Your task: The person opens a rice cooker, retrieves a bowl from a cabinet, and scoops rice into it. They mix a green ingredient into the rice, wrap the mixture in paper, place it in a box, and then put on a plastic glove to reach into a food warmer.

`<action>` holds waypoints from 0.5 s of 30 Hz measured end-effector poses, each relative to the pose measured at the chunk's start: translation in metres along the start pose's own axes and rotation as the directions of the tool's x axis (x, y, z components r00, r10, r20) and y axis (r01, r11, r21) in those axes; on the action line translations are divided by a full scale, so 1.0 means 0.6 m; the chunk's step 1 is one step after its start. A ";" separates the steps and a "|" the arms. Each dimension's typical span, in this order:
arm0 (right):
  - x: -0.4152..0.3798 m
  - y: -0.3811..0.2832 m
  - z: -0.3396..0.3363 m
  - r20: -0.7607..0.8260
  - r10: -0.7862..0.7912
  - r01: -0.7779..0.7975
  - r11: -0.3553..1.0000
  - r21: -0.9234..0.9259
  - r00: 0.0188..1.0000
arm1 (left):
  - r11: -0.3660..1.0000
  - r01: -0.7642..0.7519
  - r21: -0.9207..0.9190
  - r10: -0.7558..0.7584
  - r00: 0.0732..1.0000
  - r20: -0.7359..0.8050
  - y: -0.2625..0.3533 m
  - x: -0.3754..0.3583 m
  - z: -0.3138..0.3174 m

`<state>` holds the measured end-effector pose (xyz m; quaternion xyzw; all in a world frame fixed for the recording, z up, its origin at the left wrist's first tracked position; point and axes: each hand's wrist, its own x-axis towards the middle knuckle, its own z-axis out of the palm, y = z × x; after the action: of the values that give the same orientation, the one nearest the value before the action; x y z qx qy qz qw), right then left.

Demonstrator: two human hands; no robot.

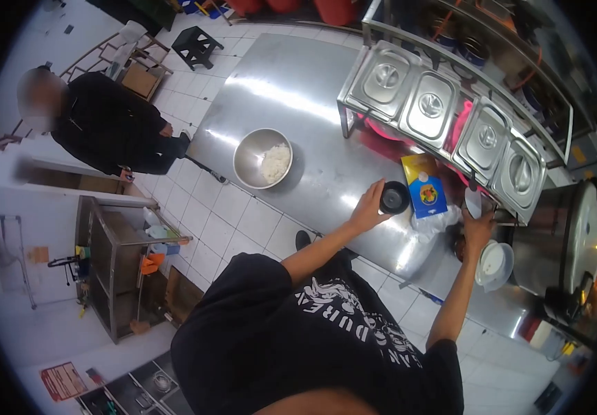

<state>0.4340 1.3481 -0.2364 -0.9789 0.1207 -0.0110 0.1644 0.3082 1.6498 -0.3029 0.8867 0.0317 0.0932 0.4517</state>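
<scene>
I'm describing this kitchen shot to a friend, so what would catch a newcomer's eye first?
Probably the steel bowl of white food, alone in the middle of the shiny steel table. Next, the row of lidded steel pans on the rack along the far edge. Below them, the left hand touches a black cup beside a blue-and-yellow packet.

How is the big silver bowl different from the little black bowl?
The silver bowl is much bigger than the black bowl. The silver bowl is shiny metal; the black bowl is dark. The silver bowl holds something white, maybe rice, while what is in the black bowl cannot be told. Nobody touches the silver bowl, but the left hand holds the black bowl. Both are round and sit on the steel table.
</scene>
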 end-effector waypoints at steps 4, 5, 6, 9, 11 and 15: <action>-0.039 -0.032 -0.051 -0.008 0.059 -0.059 0.998 -0.033 0.998 | 0.999 0.006 -0.052 -0.008 0.999 -0.036 0.002 -0.010 0.003; -0.043 -0.033 -0.059 0.006 0.078 -0.078 0.995 -0.054 0.997 | 0.999 0.003 -0.054 -0.005 0.999 -0.037 0.004 -0.011 0.001; -0.048 -0.032 -0.065 0.002 0.080 -0.079 0.995 -0.056 0.997 | 0.998 0.018 -0.057 -0.021 0.999 -0.041 0.007 -0.014 0.001; -0.069 -0.027 -0.080 -0.011 0.047 -0.048 0.997 -0.068 0.999 | 0.997 0.035 -0.062 -0.038 0.998 -0.049 0.017 -0.026 0.000; -0.088 -0.025 -0.090 -0.081 -0.003 0.001 0.999 -0.032 0.997 | 0.998 0.031 -0.057 -0.035 0.997 -0.072 0.028 -0.030 -0.008; -0.175 -0.069 -0.131 -0.057 -0.072 0.077 0.993 0.087 0.996 | 0.996 -0.063 -0.069 0.060 0.997 -0.053 0.068 -0.055 -0.019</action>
<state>0.3367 1.3860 -0.1466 -0.9738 0.0880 -0.0489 0.2038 0.2723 1.6304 -0.2681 0.8680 0.0125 0.1306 0.4789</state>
